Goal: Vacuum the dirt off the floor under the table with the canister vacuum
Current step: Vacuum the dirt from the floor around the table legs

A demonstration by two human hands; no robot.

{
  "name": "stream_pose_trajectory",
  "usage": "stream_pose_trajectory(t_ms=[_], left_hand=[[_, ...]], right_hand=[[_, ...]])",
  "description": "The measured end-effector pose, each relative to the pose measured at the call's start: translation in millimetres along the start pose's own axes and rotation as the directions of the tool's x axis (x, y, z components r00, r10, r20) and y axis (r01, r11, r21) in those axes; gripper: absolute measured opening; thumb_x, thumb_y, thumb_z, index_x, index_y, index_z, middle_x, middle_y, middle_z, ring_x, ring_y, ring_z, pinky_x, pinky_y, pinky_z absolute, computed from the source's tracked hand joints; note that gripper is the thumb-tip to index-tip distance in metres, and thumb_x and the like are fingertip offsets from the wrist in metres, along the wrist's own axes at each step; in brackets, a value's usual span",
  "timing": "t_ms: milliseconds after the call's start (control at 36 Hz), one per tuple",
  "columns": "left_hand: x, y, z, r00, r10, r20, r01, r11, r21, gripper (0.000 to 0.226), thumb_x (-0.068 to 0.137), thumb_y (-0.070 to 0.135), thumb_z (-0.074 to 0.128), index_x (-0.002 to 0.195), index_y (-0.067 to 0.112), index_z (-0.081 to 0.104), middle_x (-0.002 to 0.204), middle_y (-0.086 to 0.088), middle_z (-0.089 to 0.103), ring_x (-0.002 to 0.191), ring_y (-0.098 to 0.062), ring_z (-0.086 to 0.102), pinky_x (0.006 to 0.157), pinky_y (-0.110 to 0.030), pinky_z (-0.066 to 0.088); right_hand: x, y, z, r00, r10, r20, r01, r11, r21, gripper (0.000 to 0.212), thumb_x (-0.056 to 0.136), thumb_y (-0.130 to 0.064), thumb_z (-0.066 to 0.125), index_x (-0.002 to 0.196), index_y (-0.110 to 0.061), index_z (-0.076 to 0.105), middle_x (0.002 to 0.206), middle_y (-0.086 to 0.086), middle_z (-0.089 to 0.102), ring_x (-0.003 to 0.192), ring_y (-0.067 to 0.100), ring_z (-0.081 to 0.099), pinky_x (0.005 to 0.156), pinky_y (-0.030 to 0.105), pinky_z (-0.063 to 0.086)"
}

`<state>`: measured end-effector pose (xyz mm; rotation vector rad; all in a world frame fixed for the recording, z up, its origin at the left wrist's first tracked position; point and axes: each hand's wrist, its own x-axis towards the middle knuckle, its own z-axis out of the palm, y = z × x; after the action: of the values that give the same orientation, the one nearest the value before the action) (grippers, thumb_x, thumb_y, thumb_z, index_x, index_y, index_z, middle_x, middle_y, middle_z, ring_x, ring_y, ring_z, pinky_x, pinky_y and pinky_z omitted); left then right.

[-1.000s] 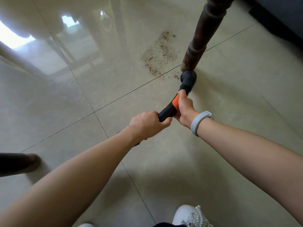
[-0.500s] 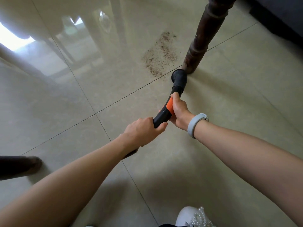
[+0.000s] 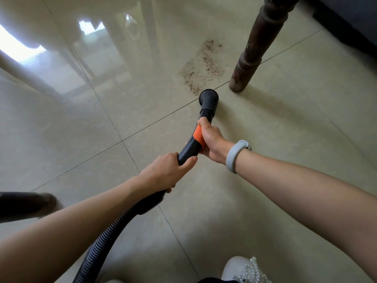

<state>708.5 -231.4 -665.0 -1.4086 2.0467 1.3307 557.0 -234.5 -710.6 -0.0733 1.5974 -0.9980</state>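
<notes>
Left hand (image 3: 166,173) and right hand (image 3: 212,139) both grip vacuum handle (image 3: 190,147). Nozzle (image 3: 208,99) at near edge of dirt patch (image 3: 203,67), beside table leg (image 3: 256,48).

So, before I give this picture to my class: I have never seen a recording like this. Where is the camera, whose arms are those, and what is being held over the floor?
The camera sits on the person's head and looks forward and down, so the two bare arms are the wearer's own. There is no machine arm here.

The left hand grips the black vacuum handle near where the ribbed hose joins it. The right hand, with a grey wristband, holds the handle further forward, by its orange part.

The round nozzle points at the near edge of a patch of brown dirt on the glossy tiled floor, beside a dark wooden table leg. A white shoe shows at the bottom.
</notes>
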Motion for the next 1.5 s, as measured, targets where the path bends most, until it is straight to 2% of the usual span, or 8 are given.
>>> stream_pose_trajectory(t_ms=[389, 611, 722, 861, 944, 1083, 1194, 1500], left_hand=[[7.9, -19.6, -25.3, 0.995, -0.028, -0.094, 0.019, 0.995, -0.099, 0.052, 0.09, 0.062, 0.041, 0.086, 0.012, 0.054, 0.058, -0.004, 0.063, 0.042, -0.015, 0.06, 0.054, -0.028, 0.053], [14.4, -35.8, -34.6, 0.98, -0.045, -0.193, 0.021, 0.991, -0.129, 0.054, 0.09, 0.063, 0.039, 0.085, 0.013, 0.059, 0.064, -0.003, 0.07, 0.051, -0.014, 0.067, 0.057, -0.024, 0.051], [14.1, -52.3, -32.0, 0.961, -0.026, -0.276, 0.017, 0.999, -0.035, 0.047, 0.088, 0.067, 0.037, 0.08, 0.024, 0.056, 0.06, 0.002, 0.069, 0.055, -0.012, 0.066, 0.064, -0.03, 0.055], [20.9, -60.1, -46.9, 0.952, -0.061, -0.301, 0.005, 0.983, -0.185, 0.053, 0.092, 0.06, 0.039, 0.071, 0.015, 0.056, 0.052, -0.001, 0.066, 0.048, -0.016, 0.062, 0.063, -0.033, 0.054], [24.9, -58.5, -59.5, 0.964, -0.072, -0.257, -0.016, 0.946, -0.323, 0.055, 0.093, 0.057, 0.039, 0.073, 0.008, 0.055, 0.052, -0.005, 0.065, 0.047, -0.018, 0.06, 0.057, -0.027, 0.05], [30.1, -54.8, -76.5, 0.978, -0.085, -0.192, -0.018, 0.876, -0.482, 0.06, 0.091, 0.059, 0.04, 0.079, 0.003, 0.057, 0.057, -0.01, 0.065, 0.053, -0.023, 0.064, 0.062, -0.032, 0.054], [38.0, -53.7, -80.6, 0.977, -0.084, -0.196, -0.012, 0.896, -0.443, 0.064, 0.091, 0.063, 0.037, 0.086, 0.004, 0.063, 0.067, -0.009, 0.072, 0.065, -0.024, 0.068, 0.072, -0.033, 0.054], [43.0, -63.8, -70.1, 0.905, -0.041, -0.423, -0.096, 0.95, -0.297, 0.049, 0.092, 0.054, 0.046, 0.085, 0.009, 0.064, 0.078, -0.009, 0.068, 0.076, -0.028, 0.066, 0.073, -0.036, 0.053]], right_hand=[[4.8, -22.6, 41.2, 0.997, -0.056, 0.044, 0.06, 0.995, -0.085, 0.024, 0.096, -0.032, 0.044, 0.079, -0.015, 0.045, 0.077, 0.005, 0.052, 0.07, 0.021, 0.055, 0.063, 0.035, 0.052], [13.8, -40.3, 65.5, 0.996, -0.05, 0.079, 0.063, 0.982, -0.179, 0.022, 0.095, -0.032, 0.042, 0.081, -0.015, 0.045, 0.083, 0.006, 0.054, 0.088, 0.029, 0.058, 0.076, 0.043, 0.054], [16.0, -46.6, 77.4, 0.996, -0.051, 0.078, 0.067, 0.973, -0.219, 0.02, 0.095, -0.031, 0.042, 0.099, -0.012, 0.047, 0.101, 0.011, 0.055, 0.092, 0.029, 0.058, 0.065, 0.038, 0.053], [19.4, -49.1, 93.9, 0.993, -0.057, 0.099, 0.068, 0.991, -0.112, 0.027, 0.094, -0.036, 0.051, 0.11, -0.014, 0.045, 0.111, 0.009, 0.054, 0.109, 0.03, 0.058, 0.074, 0.039, 0.053], [19.3, -47.9, 102.6, 0.986, -0.038, 0.16, 0.038, 0.999, 0.0, 0.02, 0.093, -0.033, 0.056, 0.093, -0.015, 0.048, 0.108, 0.01, 0.055, 0.113, 0.03, 0.057, 0.085, 0.04, 0.052], [18.0, -52.4, 114.4, 0.973, -0.035, 0.228, 0.024, 0.998, 0.051, 0.025, 0.097, -0.037, 0.049, 0.095, -0.012, 0.048, 0.105, 0.013, 0.058, 0.1, 0.029, 0.061, 0.084, 0.041, 0.051], [16.0, -64.5, 119.4, 0.981, -0.037, 0.193, 0.018, 0.995, 0.098, 0.029, 0.1, -0.035, 0.043, 0.083, -0.012, 0.039, 0.078, 0.011, 0.053, 0.067, 0.024, 0.06, 0.081, 0.046, 0.052], [28.1, -86.1, 114.3, 0.994, -0.084, 0.07, 0.073, 0.986, 0.149, 0.034, 0.098, -0.04, 0.047, 0.081, -0.012, 0.041, 0.087, 0.01, 0.053, 0.06, 0.021, 0.059, 0.084, 0.045, 0.054]])
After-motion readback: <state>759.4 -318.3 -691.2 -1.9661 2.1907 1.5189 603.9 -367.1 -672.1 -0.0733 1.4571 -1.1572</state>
